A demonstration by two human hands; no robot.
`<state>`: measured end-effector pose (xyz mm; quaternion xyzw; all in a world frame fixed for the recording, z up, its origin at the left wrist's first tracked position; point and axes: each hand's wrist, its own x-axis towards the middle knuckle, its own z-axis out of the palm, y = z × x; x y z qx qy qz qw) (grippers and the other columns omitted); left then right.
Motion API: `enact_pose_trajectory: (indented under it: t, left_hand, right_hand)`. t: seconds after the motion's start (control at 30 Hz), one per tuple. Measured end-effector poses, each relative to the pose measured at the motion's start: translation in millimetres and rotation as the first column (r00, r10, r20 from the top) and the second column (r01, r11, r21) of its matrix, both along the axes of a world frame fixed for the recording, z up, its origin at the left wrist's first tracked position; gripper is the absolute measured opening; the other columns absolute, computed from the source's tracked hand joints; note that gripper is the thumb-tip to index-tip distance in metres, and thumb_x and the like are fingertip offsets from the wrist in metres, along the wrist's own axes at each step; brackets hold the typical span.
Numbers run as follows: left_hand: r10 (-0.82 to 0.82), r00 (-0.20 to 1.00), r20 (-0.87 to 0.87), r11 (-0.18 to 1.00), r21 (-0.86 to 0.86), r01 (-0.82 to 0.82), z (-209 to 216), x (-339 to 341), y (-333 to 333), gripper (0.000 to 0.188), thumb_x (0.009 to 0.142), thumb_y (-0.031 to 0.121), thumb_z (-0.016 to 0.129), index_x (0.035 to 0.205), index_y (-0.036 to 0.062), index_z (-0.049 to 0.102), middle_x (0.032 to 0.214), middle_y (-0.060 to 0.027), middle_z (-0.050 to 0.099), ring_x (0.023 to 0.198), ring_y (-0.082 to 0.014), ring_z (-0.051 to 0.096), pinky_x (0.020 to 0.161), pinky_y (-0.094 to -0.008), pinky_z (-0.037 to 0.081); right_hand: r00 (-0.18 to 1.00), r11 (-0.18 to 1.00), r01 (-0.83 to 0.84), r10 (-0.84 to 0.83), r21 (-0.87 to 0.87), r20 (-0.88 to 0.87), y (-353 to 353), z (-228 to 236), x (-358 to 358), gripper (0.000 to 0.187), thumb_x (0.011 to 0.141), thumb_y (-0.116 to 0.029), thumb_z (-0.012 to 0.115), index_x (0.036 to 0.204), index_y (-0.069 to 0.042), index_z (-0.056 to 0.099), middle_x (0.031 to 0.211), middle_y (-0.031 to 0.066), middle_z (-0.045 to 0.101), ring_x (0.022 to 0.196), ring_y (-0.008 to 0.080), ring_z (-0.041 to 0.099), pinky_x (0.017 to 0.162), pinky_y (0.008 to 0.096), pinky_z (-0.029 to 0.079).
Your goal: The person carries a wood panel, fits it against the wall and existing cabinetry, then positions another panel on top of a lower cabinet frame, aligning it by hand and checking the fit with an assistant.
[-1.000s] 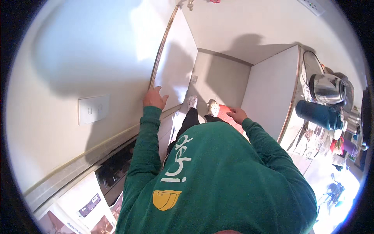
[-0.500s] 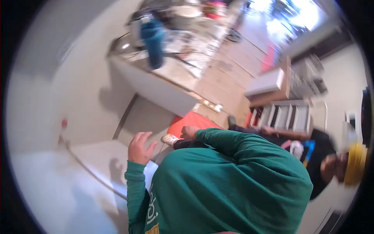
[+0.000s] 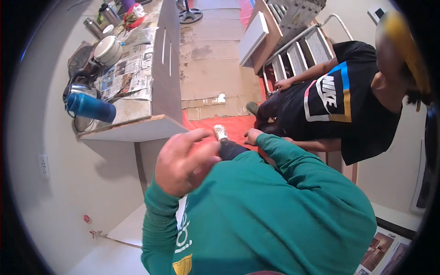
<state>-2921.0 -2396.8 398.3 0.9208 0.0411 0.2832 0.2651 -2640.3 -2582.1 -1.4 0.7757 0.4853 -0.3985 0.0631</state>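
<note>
My left hand (image 3: 185, 162) is raised in front of my green sweatshirt (image 3: 275, 206), at the left of my body. Its fingers are loosely curved and apart, slightly blurred, with nothing seen in them. Lower and farther right, my right hand (image 3: 252, 136) hangs by my trouser leg, its fingers loosely bent and partly hidden; no object shows in it. Below the hands, my pale shoe (image 3: 220, 132) rests on a red floor covering (image 3: 204, 123). The blue bottle (image 3: 91, 107) on the newspaper-covered counter (image 3: 133, 85) is apart from my left hand.
A person in a black T-shirt (image 3: 362, 98) stands close on my right, beside a stepladder (image 3: 298, 59). The counter also carries a white pot (image 3: 108, 50) and a kettle (image 3: 82, 85). Cardboard sheets (image 3: 211, 78) line the floor ahead. A tap (image 3: 96, 234) projects from the left wall.
The view has turned, so the counter now lies farther left and the other person shows more fully. My left hand has come up and looks larger; my right hand now appears farther right.
</note>
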Motion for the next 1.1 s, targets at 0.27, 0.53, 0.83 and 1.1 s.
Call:
enact_pose_trajectory:
  t: [0.27,0.53,0.83,1.1]
  left_hand:
    - [-0.407,0.775,0.483,0.913,0.247,0.326,73,185,-1,0.032,0.077,0.036,0.083,0.104,0.0216,0.073,0.112,-0.0094,0.071,0.092,-0.0294,0.069,0.079,-0.0441,0.058]
    - [-0.366,0.822,0.435,0.93,0.155,0.332,56,287,120,0.065,0.077,0.021,0.087,0.133,0.0198,0.054,0.122,-0.0213,0.063,0.094,-0.0328,0.066,0.081,-0.0452,0.058]
    - [0.162,0.859,-0.485,0.948,-0.165,-0.271,-93,292,237,0.053,0.081,0.016,0.083,0.128,0.0047,0.064,0.119,-0.0185,0.065,0.109,-0.0373,0.064,0.094,-0.0411,0.053]
    - [0.052,0.713,-0.699,0.868,-0.321,-0.379,-168,365,382,0.052,0.084,0.021,0.081,0.13,0.0052,0.063,0.118,-0.0165,0.066,0.108,-0.0363,0.065,0.092,-0.0406,0.054]
  right_hand:
    - [0.952,0.958,0.275,-0.284,-0.083,-0.116,-42,-65,77,0.049,0.086,-0.043,0.078,0.121,-0.009,0.075,0.123,0.0173,0.071,0.116,0.0327,0.067,0.102,0.0417,0.051]
    - [0.989,0.99,0.132,-0.135,-0.044,-0.06,77,-48,228,0.045,0.085,-0.045,0.075,0.112,-0.008,0.078,0.111,0.0198,0.074,0.102,0.0353,0.071,0.093,0.0436,0.055]
    - [0.839,0.811,0.541,-0.537,0.22,-0.086,278,14,405,0.046,0.09,-0.051,0.071,0.099,-0.008,0.08,0.094,0.0211,0.075,0.089,0.0365,0.073,0.085,0.0481,0.056]
    - [0.823,0.766,0.558,-0.561,0.318,-0.093,347,-8,512,0.074,0.086,-0.034,0.08,0.147,-0.005,0.051,0.131,0.0231,0.066,0.122,0.0378,0.063,0.105,0.0452,0.05]
